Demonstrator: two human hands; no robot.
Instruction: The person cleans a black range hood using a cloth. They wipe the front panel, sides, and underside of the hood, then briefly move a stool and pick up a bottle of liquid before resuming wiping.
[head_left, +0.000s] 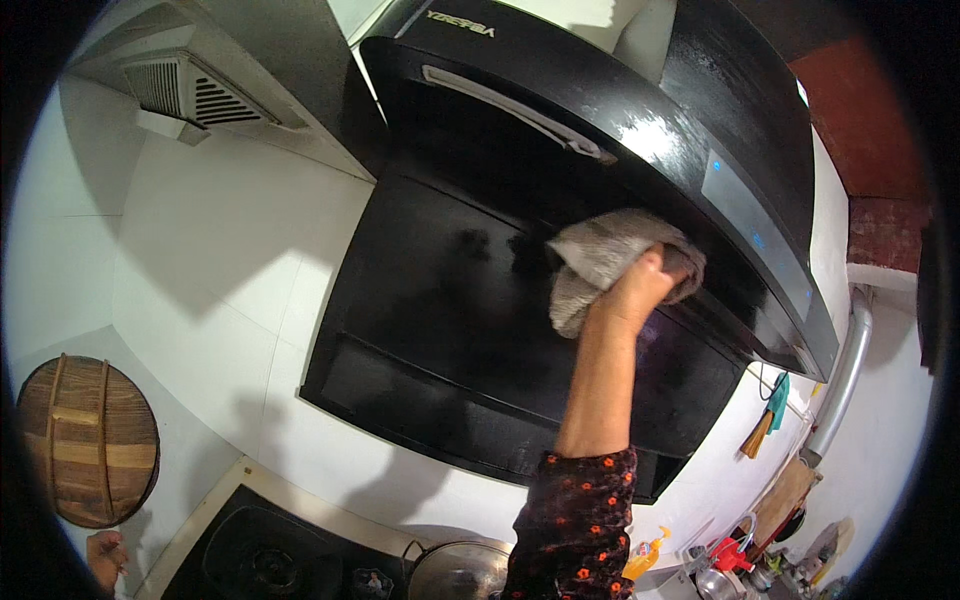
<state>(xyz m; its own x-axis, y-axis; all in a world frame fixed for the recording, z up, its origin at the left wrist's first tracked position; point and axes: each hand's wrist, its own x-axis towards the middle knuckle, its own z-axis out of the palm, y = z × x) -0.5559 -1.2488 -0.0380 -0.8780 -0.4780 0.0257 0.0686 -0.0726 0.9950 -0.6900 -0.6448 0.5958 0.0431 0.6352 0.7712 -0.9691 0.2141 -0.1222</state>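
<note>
My right hand (651, 279), at the end of a dark sleeve with orange flowers, grips a crumpled grey-brown cloth (600, 244). The cloth is held against or close to the black underside of a range hood (450, 270); whether it touches is hard to tell. Above the hand runs the hood's glossy curved front with a lit control strip (757, 232). My left hand (107, 556) shows at the lower left edge, fingers bent, just below a round wooden lid (94, 442). What it touches, if anything, is unclear.
Below the hood lie a black gas stove (262, 547) and a metal pan (457, 574). At lower right stand a yellow pump bottle (646, 553) and a sink with a faucet (748, 525) and dishes. A brush (757, 433) hangs beside the hood. A second hood (217, 90) juts out at upper left.
</note>
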